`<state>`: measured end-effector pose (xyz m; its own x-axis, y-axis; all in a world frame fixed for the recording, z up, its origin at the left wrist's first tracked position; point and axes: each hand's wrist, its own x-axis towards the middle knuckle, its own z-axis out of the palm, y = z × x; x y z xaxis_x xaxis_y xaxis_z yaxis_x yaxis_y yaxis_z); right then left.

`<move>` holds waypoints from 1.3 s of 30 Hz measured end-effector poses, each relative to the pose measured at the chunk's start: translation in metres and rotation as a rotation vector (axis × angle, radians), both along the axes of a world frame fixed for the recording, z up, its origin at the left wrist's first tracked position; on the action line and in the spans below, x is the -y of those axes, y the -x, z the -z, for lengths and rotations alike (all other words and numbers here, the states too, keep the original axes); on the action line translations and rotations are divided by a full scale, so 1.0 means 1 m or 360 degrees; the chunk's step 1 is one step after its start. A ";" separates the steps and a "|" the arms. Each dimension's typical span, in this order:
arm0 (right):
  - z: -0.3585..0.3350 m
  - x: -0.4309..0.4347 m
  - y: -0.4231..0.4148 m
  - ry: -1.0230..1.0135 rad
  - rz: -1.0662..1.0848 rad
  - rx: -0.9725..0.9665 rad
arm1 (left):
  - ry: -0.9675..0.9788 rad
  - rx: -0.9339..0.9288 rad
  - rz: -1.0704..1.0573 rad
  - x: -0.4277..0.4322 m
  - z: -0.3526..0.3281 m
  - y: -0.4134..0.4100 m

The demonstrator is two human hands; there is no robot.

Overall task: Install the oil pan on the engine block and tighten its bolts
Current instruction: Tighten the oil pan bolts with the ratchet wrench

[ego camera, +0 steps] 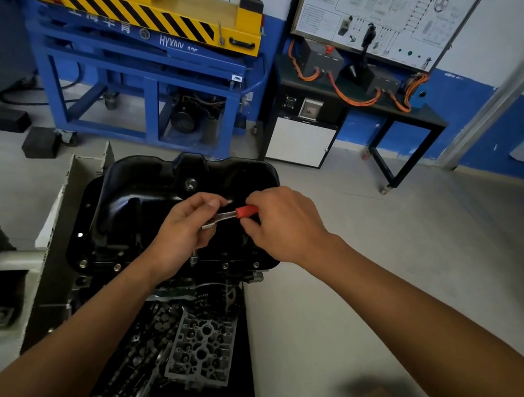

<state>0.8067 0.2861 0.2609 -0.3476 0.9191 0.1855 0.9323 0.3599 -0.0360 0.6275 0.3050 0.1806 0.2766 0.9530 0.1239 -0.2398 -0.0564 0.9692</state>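
Oil pan [151,186], black and sump-up, sits on the engine block [220,295] with its flange lying along the block's edges. Bolts [225,265] show in the flange along the near edge. A ratchet [220,219] is held over that near edge on an extension. Its socket [194,258] appears to sit on a flange bolt, though the wrist hides most of it. The left hand [184,230] is curled round the ratchet's head, probably to keep the socket square on the bolt. The right hand [280,225] pinches the red handle [246,211], ready to swing it. This looks like the tightening step. Loose engine parts [202,351] lie below the block's near side, and a blue lift cart [142,74] stands behind.
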 end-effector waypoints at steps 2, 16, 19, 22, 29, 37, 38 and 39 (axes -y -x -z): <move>-0.006 0.005 0.001 0.0074 0.0019 0.0007 | 0.0004 -0.0001 -0.0112 0.000 -0.001 -0.004; -0.015 0.048 0.044 0.0403 -0.0236 -0.0266 | -0.0090 -0.0193 -0.0287 -0.002 -0.008 -0.005; -0.014 0.044 0.040 0.0509 -0.0215 -0.0251 | -0.0057 -0.0160 -0.0216 -0.002 -0.006 -0.001; -0.016 0.041 0.037 0.0613 -0.0216 -0.0206 | -0.0057 -0.0090 -0.0060 -0.001 -0.004 0.002; -0.029 0.032 0.029 0.0698 -0.0219 0.0044 | -0.0007 -0.0121 0.0121 -0.007 -0.004 0.006; -0.033 0.006 0.008 0.0382 -0.0034 0.0315 | -0.0041 -0.0119 0.0162 -0.005 0.000 0.005; -0.031 0.002 0.007 0.0330 -0.0018 0.0329 | -0.0038 -0.0125 0.0179 -0.005 0.000 0.004; -0.029 -0.001 0.007 0.0283 -0.0005 0.0338 | -0.0031 -0.0142 0.0189 -0.004 -0.001 0.003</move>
